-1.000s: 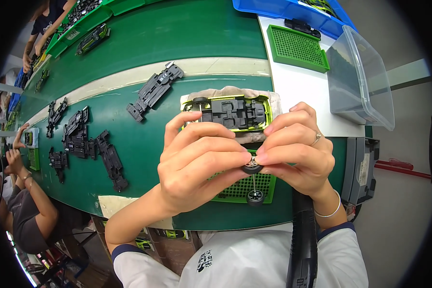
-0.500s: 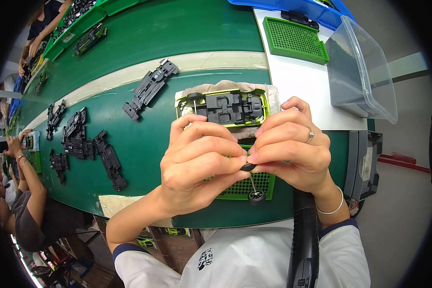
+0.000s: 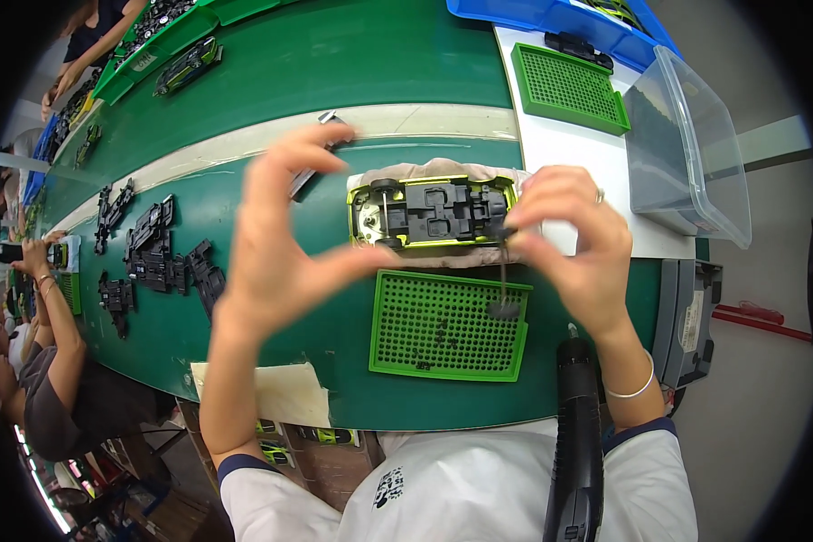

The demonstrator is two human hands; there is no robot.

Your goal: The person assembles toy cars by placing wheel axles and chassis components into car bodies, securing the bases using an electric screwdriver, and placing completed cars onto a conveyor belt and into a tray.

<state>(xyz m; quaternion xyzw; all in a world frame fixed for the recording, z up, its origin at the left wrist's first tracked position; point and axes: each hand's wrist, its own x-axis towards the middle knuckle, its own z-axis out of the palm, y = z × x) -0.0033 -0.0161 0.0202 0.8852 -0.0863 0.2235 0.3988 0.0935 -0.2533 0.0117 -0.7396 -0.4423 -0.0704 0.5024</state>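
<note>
My right hand (image 3: 576,237) pinches the upper wheel of a small axle with two black wheels. The axle's lower wheel (image 3: 504,310) hangs blurred over a green perforated tray (image 3: 393,339). Beside that hand a yellow-green toy car (image 3: 438,212) lies upside down on a beige cloth (image 3: 425,170). Its black underside faces up, and a wheel pair sits at its left end. My left hand (image 3: 275,230) is raised left of the car, thumb and fingers spread with nothing between them. It partly hides a black chassis plate (image 3: 312,176).
Several black chassis plates (image 3: 149,248) lie at the left. A black power screwdriver (image 3: 576,406) stands upright near my right forearm. A second green perforated tray (image 3: 569,86) and a clear plastic bin (image 3: 682,154) are at the far right. Another person's arm (image 3: 54,312) is at the far left.
My hands have parted: the left let go of the wheel axle, moved left and opened. The right carried the axle up to the car's right end.
</note>
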